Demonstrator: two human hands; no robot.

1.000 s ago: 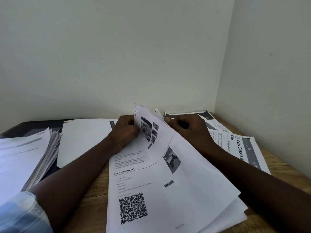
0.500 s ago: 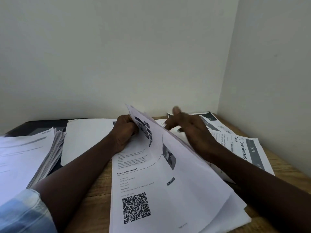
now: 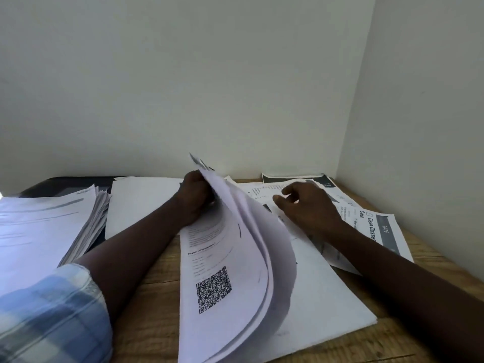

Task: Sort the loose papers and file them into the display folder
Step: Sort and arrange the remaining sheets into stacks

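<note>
White printed sheaf (image 3: 209, 258) curling upright off the wooden bench (image 3: 146, 310), my left grip (image 3: 195, 197) pinching its top edge, my right grip (image 3: 306, 208) loosely spread above scattered sheets (image 3: 377, 226), holding nothing

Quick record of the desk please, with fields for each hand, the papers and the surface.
left hand: grips the far edge of the sheaf, which is lifted and curled
facing page: printed text and a QR code
right hand: fingers loosely curled over the loose sheets on the right, nothing visibly pinched
stack: thick pile at the left edge
blank sheet: flat, beyond the left forearm
table: wood
</note>
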